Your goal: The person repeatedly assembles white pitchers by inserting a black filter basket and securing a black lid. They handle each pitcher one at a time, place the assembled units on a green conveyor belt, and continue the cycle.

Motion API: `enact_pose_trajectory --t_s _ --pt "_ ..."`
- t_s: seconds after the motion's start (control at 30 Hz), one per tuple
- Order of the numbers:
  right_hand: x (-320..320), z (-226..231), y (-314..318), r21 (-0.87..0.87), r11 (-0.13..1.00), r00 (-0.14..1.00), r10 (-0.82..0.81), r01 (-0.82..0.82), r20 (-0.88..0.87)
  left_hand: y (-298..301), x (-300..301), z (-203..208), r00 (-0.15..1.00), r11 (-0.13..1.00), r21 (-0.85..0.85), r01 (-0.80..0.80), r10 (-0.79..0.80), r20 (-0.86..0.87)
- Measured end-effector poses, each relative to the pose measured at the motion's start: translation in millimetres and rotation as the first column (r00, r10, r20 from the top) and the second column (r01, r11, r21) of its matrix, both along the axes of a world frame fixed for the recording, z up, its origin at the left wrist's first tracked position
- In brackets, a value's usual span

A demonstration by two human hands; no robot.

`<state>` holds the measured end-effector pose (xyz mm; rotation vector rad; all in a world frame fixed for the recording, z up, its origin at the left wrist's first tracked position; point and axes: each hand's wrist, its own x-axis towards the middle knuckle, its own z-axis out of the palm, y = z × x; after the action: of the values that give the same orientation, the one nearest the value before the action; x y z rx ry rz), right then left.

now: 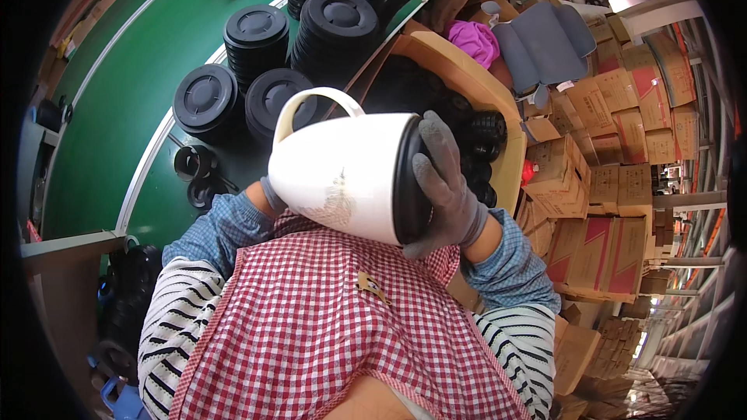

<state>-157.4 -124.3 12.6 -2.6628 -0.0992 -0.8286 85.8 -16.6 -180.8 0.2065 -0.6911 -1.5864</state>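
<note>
A white vacuum jug with a cream handle and a faint plant print lies on its side in front of my chest. Its black base faces right. My right hand, in a grey glove, is closed on that base, its fingers at the far edge and its thumb side near the lower rim. My left hand reaches to the jug's left end. Only the edge of its glove and the wrist show there; the jug hides its fingers. The handle arches up on the jug's far side.
Stacks of round black discs stand beyond the jug on the green bench. Small black rings lie left of it. An open carton of black parts stands at right, near a grey chair and piled cardboard boxes.
</note>
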Motion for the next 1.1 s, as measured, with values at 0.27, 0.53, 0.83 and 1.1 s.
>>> enact_pose_trajectory --t_s 0.27,0.53,0.83,1.1 --pt "-8.4 -26.0 2.3 0.473 0.872 0.992 -0.108 0.124 -0.061 -2.8 17.8 -5.9 0.887 0.968 0.076 0.237 -0.184 -0.425" --pt "-7.8 -31.3 25.5 0.578 0.8 0.975 -0.221 0.161 0.036 -9.9 17.3 2.9 0.999 1.0 0.017 -0.014 0.013 0.034" --pt "-27.5 -37.3 24.4 0.354 0.926 0.986 -0.157 0.129 0.053 -13.3 6.6 10.8 0.985 0.995 -0.024 0.1 -0.095 0.142" --pt "-36.2 -65.6 19.0 0.848 0.53 0.991 -0.113 0.004 0.066 -13.3 21.4 38.4 0.72 0.955 -0.135 -0.265 0.289 0.63"
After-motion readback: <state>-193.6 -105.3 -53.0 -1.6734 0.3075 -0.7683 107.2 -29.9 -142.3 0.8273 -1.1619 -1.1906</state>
